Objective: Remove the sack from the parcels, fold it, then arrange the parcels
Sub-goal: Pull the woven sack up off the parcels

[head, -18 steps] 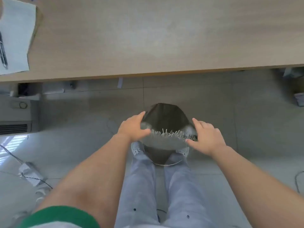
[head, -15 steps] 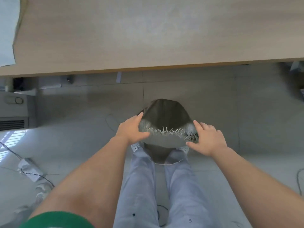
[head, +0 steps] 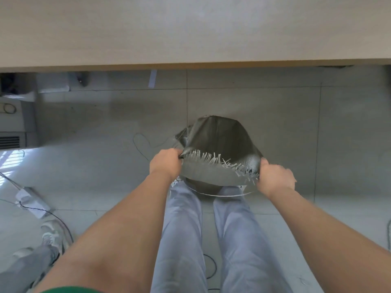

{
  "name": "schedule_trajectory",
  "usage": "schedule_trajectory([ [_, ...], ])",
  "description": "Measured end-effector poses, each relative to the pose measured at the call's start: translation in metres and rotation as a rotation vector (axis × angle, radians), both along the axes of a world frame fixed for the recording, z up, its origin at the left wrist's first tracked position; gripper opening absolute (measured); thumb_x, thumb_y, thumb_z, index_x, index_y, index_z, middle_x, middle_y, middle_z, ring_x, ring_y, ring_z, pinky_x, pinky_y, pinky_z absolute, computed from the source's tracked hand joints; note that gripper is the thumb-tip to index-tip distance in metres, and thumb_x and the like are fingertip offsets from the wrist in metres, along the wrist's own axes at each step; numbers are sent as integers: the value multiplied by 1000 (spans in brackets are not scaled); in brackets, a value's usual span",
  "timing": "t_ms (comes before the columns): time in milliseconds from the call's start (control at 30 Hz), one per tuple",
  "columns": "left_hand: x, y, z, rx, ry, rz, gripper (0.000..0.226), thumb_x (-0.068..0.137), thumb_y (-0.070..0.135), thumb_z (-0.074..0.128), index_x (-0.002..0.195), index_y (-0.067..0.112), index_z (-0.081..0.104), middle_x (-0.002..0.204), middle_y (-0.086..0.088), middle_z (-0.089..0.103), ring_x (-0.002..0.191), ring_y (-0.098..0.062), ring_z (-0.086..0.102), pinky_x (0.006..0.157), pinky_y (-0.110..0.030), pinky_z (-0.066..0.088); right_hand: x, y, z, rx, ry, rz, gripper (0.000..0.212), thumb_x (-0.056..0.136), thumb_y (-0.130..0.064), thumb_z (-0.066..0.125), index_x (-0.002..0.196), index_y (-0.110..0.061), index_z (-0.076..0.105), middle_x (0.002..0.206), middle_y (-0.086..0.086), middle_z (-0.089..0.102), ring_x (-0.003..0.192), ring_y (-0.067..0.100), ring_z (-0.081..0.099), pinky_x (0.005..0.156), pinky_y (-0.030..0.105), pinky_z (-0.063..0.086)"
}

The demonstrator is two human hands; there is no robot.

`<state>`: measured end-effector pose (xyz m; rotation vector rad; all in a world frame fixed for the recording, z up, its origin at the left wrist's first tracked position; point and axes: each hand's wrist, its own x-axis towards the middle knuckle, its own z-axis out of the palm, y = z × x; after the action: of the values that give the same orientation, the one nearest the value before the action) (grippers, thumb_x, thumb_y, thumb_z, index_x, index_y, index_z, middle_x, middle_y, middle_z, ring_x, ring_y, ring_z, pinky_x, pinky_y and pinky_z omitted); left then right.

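Note:
A dark woven sack point(head: 215, 140) with a frayed white open edge stands on the tiled floor just in front of my feet. My left hand point(head: 166, 164) is closed on the left corner of the sack's mouth. My right hand point(head: 274, 177) is closed on the right corner. The frayed rim stretches between both hands, and the mouth gapes toward me. The inside is dark, and no parcels show in this view.
A light wooden table point(head: 190, 28) fills the top of the view, its near edge above the sack. A power adapter with cables point(head: 31, 200) lies on the floor at left. Another person's shoe point(head: 53, 233) is at lower left. A grey unit point(head: 12, 123) stands far left.
Both hands have closed tightly on the corners of the sack's mouth and pulled it wider. The view has shifted; the papers on the table's left end have gone from sight.

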<state>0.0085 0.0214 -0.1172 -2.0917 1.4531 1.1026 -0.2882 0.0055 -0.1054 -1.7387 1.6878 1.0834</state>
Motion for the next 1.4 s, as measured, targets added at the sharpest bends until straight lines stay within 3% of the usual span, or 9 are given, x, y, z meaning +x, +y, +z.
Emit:
schedule_trajectory([
  [100, -5, -1, 1, -43, 67, 62, 26, 87, 3, 45, 75, 20, 61, 77, -6, 60, 77, -34, 54, 63, -34, 41, 4, -1, -1, 17, 18, 37, 30, 87, -2, 47, 103, -22, 63, 111, 6, 73, 108, 29, 67, 83, 34, 39],
  [200, -10, 0, 4, -35, 180, 112, 31, 88, 3, 42, 61, 18, 44, 61, 2, 52, 70, -30, 51, 59, -33, 40, 4, 6, -6, -61, -83, -91, 33, 88, 1, 46, 113, -15, 63, 111, 10, 69, 107, 33, 64, 78, 35, 45],
  [400, -8, 0, 25, -82, 212, 195, 20, 88, 8, 39, 73, 14, 50, 72, -7, 61, 77, -33, 59, 65, -41, 47, -10, 16, 24, -272, -245, -209, 17, 95, -14, 51, 107, -6, 60, 108, 15, 63, 109, 36, 52, 78, 39, 44],
  [533, -7, 3, 54, -129, 257, 285, 20, 88, 8, 36, 70, 16, 42, 68, -4, 56, 72, -30, 53, 68, -41, 47, -13, 15, 51, -356, -313, -281, 10, 91, -10, 52, 97, -6, 59, 93, 22, 67, 92, 42, 60, 66, 38, 36],
  [667, -7, 7, 89, -208, 277, 343, 17, 79, 17, 31, 76, 8, 45, 72, -15, 61, 76, -35, 57, 70, -47, 49, -4, 12, 81, -396, -385, -407, 4, 92, -12, 52, 88, -12, 54, 76, 23, 62, 77, 45, 58, 63, 42, 44],
  [933, 2, 10, 150, -330, 399, 477, 17, 85, 10, 37, 71, 10, 46, 67, -1, 52, 68, -22, 47, 66, -35, 38, 14, -1, 156, -419, -722, -599, 21, 76, -23, 39, 60, -10, 35, 57, 4, 41, 58, 25, 39, 54, 36, 29],
  [1133, 15, -1, 216, -392, 608, 654, 26, 84, 15, 42, 62, 23, 30, 63, 5, 33, 64, -16, 28, 65, -35, 22, 18, -8, 213, -287, -865, -848, 38, 74, -34, 43, 69, 3, 46, 65, 7, 41, 61, 20, 41, 61, 35, 36],
  [1233, 22, -5, 248, -400, 634, 652, 35, 92, 15, 47, 64, 23, 29, 64, 6, 30, 64, -15, 25, 63, -35, 20, 23, -14, 252, -244, -915, -851, 22, 74, -32, 45, 67, -11, 46, 67, 8, 40, 64, 21, 38, 65, 35, 30],
  [1400, 36, -5, 296, -405, 636, 591, 38, 93, 22, 47, 65, 27, 22, 60, 9, 23, 57, -13, 19, 58, -35, 12, 27, -23, 309, -169, -937, -797, 39, 96, -5, 41, 61, -20, 31, 48, -6, 26, 32, 10, 24, 37, 15, 22],
])
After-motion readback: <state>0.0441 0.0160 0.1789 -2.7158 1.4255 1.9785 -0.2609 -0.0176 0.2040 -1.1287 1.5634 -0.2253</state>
